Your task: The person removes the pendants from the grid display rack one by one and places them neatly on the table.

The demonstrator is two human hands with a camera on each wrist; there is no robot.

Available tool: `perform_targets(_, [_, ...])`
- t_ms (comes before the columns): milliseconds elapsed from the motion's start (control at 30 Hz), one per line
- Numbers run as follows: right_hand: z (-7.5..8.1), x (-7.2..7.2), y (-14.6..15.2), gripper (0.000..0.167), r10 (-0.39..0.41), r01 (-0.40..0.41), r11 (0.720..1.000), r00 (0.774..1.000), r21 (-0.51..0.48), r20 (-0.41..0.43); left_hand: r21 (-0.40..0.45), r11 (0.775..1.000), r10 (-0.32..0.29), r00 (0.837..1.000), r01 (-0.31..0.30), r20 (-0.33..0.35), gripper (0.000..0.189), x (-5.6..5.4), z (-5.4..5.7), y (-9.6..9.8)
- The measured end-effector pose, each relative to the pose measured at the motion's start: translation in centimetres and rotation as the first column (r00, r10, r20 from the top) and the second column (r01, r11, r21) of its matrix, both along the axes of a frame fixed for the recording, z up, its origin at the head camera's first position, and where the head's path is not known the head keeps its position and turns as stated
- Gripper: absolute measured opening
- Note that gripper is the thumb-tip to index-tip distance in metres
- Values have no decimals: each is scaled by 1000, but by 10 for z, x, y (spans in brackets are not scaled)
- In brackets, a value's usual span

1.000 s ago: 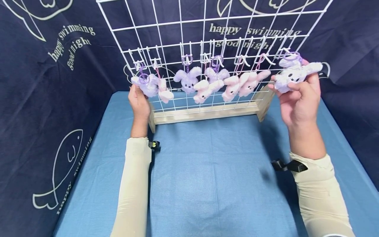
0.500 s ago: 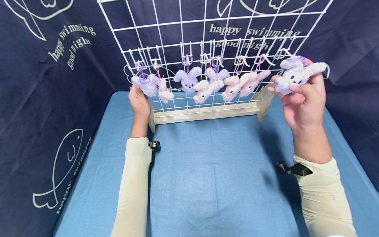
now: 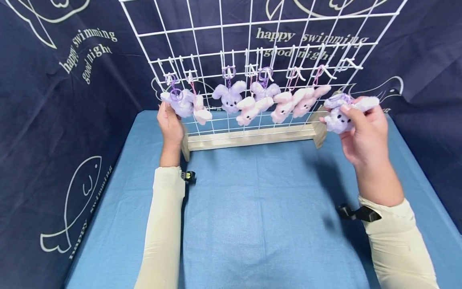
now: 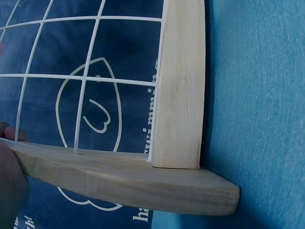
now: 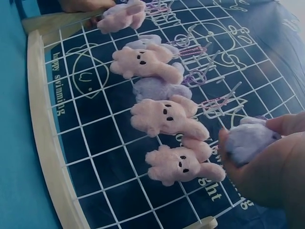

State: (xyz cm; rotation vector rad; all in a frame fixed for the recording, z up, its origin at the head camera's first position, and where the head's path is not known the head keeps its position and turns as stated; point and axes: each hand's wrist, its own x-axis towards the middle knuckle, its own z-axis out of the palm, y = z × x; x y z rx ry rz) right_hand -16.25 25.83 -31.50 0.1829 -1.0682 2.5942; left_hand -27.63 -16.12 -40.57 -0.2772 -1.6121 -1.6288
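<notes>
My right hand (image 3: 368, 132) pinches a purple plush bunny keychain (image 3: 339, 120) in front of the rack's right end, apart from the hooks. In the right wrist view the same purple bunny (image 5: 250, 140) sits between the thumb and fingers. At the rack's left end, my left hand (image 3: 170, 126) grips the wooden side of the stand, behind a hanging purple bunny (image 3: 182, 105). Only part of the left hand (image 4: 9, 183) shows in the left wrist view, curled round the wooden piece (image 4: 128, 183). A bare white hook (image 3: 348, 63) juts out above the right hand.
Several pink and purple bunnies, among them a pink one (image 3: 283, 109), hang from hooks on the white wire grid (image 3: 249, 28). A wooden bar (image 3: 249, 138) forms its base. Blue cloth (image 3: 260, 208) covers the table, and a dark printed curtain (image 3: 47, 132) stands around it.
My right hand has moved down from the hook, away from it, with the purple bunny in its fingers. The bunny has tilted. The left hand stays where it was.
</notes>
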Motion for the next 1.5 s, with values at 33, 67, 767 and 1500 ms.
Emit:
perform_targets(33, [-1,1,-1,17,-32,31,999,999,22,9,-3,1000,4,1000,-4,-1,49,0,-1,0])
perform_targets(67, [-2,1,-2,18,-63,63,997,998,46,16,-5,1000,6,1000,-6,-2,48,0,-1,0])
perform_targets(767, [-19,9,16,39,-15,-39,827,996,561,91,10,999,-34,999,34,-3,41,-1,0,2])
perform_targets(1500, [-57,5,45,22,122,-429,5,897,903,425,6,1000,-29,999,28,18,32,-2,1,3])
